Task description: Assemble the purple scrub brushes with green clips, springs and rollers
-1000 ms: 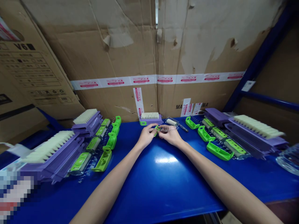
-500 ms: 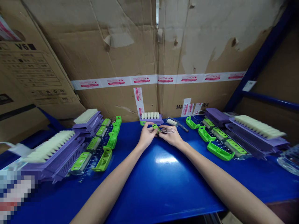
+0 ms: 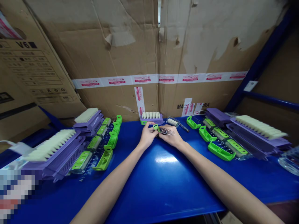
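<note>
My left hand [image 3: 148,136] is closed on a small green plastic part [image 3: 156,127] over the middle of the blue table. Close against it, my right hand [image 3: 172,137] is closed on a metal coil spring [image 3: 167,132], whose loose end sticks out to the right across the fingers. The spring's left end meets the green part; my fingers hide how they join. Just behind my hands stands a purple brush base with cream bristles [image 3: 150,115]. A clear case with a white roller [image 3: 173,121] lies behind my right hand, with a dark slim tool [image 3: 184,127] beside it.
On the left are purple bristle brushes [image 3: 52,146], green-topped clear boxes [image 3: 81,161], springs and green end pieces [image 3: 104,159]. Similar green pieces [image 3: 220,151], boxes [image 3: 237,147] and purple brushes [image 3: 259,130] lie right. Cardboard [image 3: 116,59] walls the back.
The spring's free end has dipped slightly and the green part has turned a little in my fingers. The view has shifted marginally; both hands stay together in the same place.
</note>
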The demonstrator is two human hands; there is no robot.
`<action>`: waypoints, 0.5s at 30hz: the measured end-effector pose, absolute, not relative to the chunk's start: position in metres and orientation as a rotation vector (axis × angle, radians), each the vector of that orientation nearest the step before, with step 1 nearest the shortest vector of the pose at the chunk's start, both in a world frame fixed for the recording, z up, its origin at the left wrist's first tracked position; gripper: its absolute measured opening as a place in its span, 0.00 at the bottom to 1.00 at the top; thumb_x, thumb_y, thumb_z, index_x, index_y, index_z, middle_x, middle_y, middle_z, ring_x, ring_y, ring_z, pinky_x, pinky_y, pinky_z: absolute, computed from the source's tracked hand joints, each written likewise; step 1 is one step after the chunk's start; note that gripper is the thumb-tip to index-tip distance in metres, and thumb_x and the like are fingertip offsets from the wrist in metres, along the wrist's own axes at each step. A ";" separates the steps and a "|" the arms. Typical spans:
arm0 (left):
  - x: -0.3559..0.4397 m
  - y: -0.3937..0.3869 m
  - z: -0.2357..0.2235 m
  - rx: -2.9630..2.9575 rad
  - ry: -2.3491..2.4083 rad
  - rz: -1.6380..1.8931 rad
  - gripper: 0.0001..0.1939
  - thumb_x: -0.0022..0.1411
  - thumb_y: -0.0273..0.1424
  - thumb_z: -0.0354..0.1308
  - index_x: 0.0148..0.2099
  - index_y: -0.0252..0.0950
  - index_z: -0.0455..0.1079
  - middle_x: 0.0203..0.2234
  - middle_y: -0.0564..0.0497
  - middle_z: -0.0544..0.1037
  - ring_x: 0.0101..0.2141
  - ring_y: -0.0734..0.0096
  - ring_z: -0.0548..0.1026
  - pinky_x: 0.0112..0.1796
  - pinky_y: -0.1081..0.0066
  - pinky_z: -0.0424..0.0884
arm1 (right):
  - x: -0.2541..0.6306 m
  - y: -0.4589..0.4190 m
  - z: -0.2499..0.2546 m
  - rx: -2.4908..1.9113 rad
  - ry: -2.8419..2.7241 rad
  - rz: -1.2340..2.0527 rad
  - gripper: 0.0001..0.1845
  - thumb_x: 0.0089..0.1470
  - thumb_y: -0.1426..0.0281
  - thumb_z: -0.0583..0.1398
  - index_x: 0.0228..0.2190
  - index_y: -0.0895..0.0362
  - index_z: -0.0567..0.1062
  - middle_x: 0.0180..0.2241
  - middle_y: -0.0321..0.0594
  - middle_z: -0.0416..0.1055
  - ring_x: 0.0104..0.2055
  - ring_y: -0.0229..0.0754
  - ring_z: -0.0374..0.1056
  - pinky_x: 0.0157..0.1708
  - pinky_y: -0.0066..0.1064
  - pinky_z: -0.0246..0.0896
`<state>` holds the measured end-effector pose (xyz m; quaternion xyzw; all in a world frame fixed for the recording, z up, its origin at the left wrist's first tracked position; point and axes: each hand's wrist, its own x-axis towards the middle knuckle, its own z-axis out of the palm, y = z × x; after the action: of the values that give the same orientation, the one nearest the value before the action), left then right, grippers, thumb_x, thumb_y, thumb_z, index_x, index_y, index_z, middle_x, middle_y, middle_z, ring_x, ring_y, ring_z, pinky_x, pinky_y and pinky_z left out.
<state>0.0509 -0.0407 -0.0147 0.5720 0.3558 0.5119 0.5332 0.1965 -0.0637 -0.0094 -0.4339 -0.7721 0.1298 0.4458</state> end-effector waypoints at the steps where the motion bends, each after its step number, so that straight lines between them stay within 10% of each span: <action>1: 0.051 -0.041 -0.015 1.364 0.837 1.227 0.19 0.46 0.26 0.60 0.40 0.37 0.57 0.23 0.56 0.75 0.23 0.74 0.74 0.26 0.76 0.67 | 0.197 -0.063 -0.011 -1.062 -1.914 0.277 0.06 0.50 0.71 0.59 0.30 0.57 0.76 0.29 0.43 0.73 0.30 0.42 0.68 0.34 0.33 0.63; 15: 0.045 -0.039 -0.009 1.308 0.779 1.154 0.24 0.43 0.31 0.68 0.41 0.35 0.61 0.24 0.53 0.77 0.23 0.75 0.74 0.26 0.76 0.69 | 0.200 -0.058 -0.020 -1.160 -1.815 0.229 0.08 0.50 0.71 0.63 0.36 0.55 0.76 0.33 0.40 0.78 0.34 0.44 0.75 0.35 0.30 0.68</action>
<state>0.0448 -0.0395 -0.0087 0.5588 0.3331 0.4932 0.5775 0.2002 -0.0576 -0.0200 -0.4731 -0.7403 0.0933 0.4684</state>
